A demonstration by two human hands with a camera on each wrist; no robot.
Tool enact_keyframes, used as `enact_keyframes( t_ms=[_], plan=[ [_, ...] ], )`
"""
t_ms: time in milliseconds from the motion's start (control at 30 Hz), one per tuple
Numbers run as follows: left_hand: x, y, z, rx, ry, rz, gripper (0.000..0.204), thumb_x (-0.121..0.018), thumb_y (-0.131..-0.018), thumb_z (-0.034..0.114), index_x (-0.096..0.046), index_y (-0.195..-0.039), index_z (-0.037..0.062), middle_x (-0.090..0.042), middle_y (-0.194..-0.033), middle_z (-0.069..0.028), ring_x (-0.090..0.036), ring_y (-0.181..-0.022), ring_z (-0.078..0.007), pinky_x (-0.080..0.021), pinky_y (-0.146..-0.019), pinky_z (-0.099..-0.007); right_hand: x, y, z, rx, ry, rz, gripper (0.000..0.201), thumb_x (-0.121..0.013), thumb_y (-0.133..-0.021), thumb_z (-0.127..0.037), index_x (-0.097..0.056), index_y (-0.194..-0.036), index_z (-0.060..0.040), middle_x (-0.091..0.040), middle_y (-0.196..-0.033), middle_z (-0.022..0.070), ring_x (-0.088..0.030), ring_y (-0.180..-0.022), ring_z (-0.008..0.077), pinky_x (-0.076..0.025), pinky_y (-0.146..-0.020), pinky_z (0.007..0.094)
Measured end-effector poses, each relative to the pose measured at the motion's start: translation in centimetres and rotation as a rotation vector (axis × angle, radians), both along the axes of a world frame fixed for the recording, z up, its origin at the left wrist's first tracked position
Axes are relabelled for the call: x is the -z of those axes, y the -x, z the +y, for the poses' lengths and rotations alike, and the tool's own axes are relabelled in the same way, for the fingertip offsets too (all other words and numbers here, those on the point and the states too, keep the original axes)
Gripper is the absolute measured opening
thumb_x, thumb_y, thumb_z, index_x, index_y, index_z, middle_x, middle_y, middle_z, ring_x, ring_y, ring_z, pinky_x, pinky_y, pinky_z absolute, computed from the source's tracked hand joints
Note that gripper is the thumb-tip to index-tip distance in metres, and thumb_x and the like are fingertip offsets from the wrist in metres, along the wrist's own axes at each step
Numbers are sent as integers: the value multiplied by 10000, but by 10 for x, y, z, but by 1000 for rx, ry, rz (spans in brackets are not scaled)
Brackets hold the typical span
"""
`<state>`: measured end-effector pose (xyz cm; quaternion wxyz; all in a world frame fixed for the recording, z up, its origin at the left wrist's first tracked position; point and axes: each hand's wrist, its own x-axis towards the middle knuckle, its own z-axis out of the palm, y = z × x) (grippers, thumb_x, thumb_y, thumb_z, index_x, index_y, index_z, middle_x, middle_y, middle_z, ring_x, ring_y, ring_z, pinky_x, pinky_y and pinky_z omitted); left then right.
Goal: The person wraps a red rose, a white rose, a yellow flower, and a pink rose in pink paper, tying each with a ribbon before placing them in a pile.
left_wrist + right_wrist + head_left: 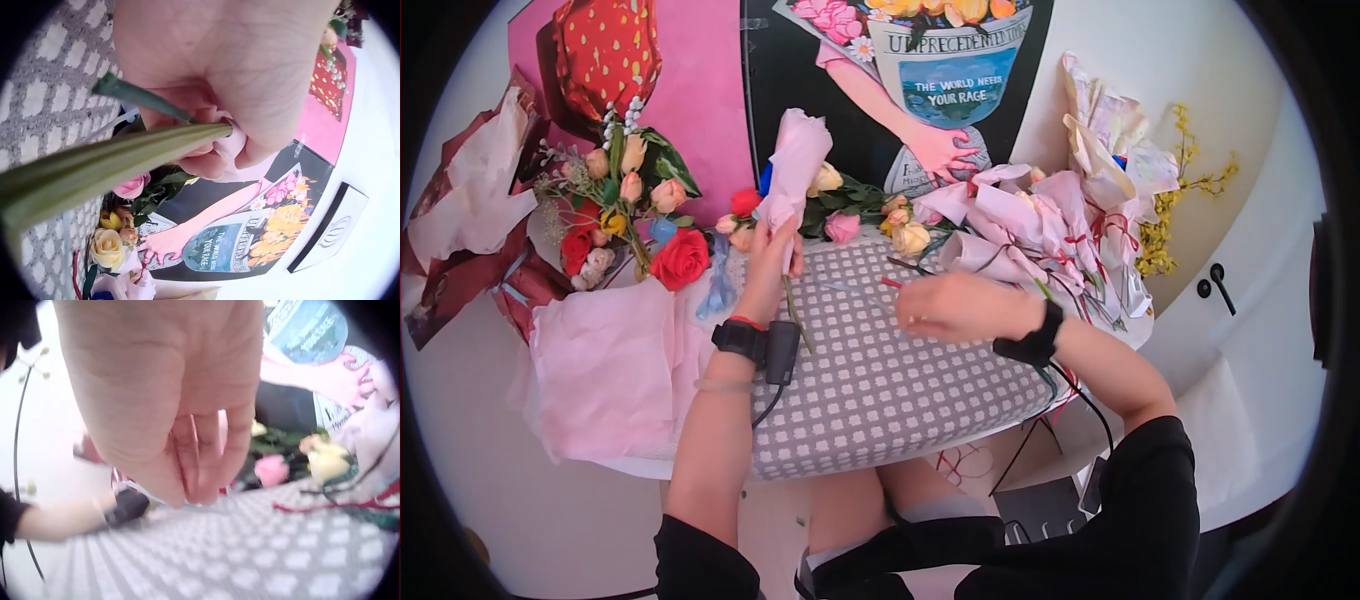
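Note:
My left hand [772, 268] grips the lower part of a flower bundle wrapped in pale pink paper [798, 150], held upright over the patterned cloth. Below the fist a green stem [125, 156] sticks out, with a shorter cut stem [137, 97] beside it; the bloom is hidden inside the wrap. To the right, my right hand [960, 306] hovers over the cloth, thumb and fingertips pressed together. They pinch a thin light blue ribbon [850, 292] that runs leftward toward the wrapped flower. In the right wrist view the ribbon [149, 495] passes at the fingertips.
Grey checked cloth [880, 400] covers the table's middle. Folded pink paper [605, 365] lies left, near a red rose [680, 259] and a blue ribbon bow [718, 285]. Several wrapped pink bundles [1040, 215] crowd the right. Loose roses [911, 238] lie behind, before painted panels [630, 60].

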<state>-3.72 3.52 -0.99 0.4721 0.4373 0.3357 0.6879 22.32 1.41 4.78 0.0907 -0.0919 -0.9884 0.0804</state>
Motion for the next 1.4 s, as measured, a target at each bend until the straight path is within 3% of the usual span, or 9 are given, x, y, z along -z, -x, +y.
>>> enact_keyframes(
  t_ms=[200, 433, 533, 700, 767, 800, 1067, 1267, 1400],
  plan=[
    [0, -1, 1, -16, 17, 30, 234, -522, -854, 277, -442, -985, 101, -469, -607, -8, -434, -398, -103, -313, -362, -210, -142, -63, -47, 158, 206, 317, 87, -572, -800, -59, -539, -860, -6, -562, -792, 59, -578, -714, 153, -459, -633, 256],
    [2, -5, 1, -18, 21, 37, 212, -514, -851, 287, -440, -933, 107, -453, -610, -10, -410, -400, -98, -282, -352, -209, -188, -127, -84, 206, 344, 457, 126, -595, -759, -81, -496, -779, -7, -532, -716, 59, -553, -634, 119, -416, -573, 225],
    [4, -3, 4, -21, 12, 34, 233, -521, -848, 268, -437, -987, 102, -479, -616, -11, -435, -392, -106, -306, -353, -213, -188, -135, -83, 515, 355, 359, 139, -622, -766, -83, -501, -776, -15, -528, -719, 14, -514, -678, 63, -399, -611, 206],
    [5, -1, 2, -17, 20, 45, 233, -525, -844, 278, -445, -981, 108, -480, -622, -10, -430, -410, -103, -311, -373, -214, -144, -129, -28, 534, 456, 288, 61, -583, -806, -79, -550, -804, -28, -563, -731, -8, -523, -669, 51, -420, -613, 198],
    [5, 0, 2, 9, 16, -50, 232, -520, -846, 292, -449, -974, 112, -476, -627, -8, -425, -430, -97, -309, -391, -216, -105, -129, 13, 475, 357, 132, 94, -610, -807, -127, -582, -839, -44, -563, -786, -13, -522, -686, 67, -421, -617, 215],
    [-2, -5, -4, -27, 14, -82, 217, -523, -844, 283, -441, -752, 104, -468, -608, -21, -411, -426, -107, -292, -391, -214, -86, -123, 21, 514, 331, 109, 96, -608, -793, -121, -606, -822, -31, -582, -746, 6, -541, -666, 80, -435, -607, 231],
    [-1, -4, -2, -31, -6, 4, 211, -529, -842, 287, -444, -780, 104, -460, -604, -14, -413, -444, -103, -299, -407, -216, -14, -70, 88, 484, -8, 123, 120, -617, -707, -139, -651, -794, -64, -583, -687, 81, -580, -652, 177, -458, -614, 294],
    [-3, -3, -3, -7, 5, 23, 205, -529, -841, 293, -443, -832, 107, -461, -604, -1, -421, -460, -89, -313, -415, -211, 5, -21, 93, 513, -345, 79, 188, -617, -705, -176, -643, -850, -60, -584, -753, 118, -597, -738, 285, -476, -656, 378],
    [-4, -3, -4, -49, 25, 27, 212, -518, -850, 309, -456, -855, 106, -465, -590, 0, -443, -477, -83, -323, -422, -208, 4, 24, 65, 502, -85, 358, 204, -575, -776, -216, -579, -878, -40, -603, -791, 155, -596, -677, 299, -480, -609, 386]
  ],
)
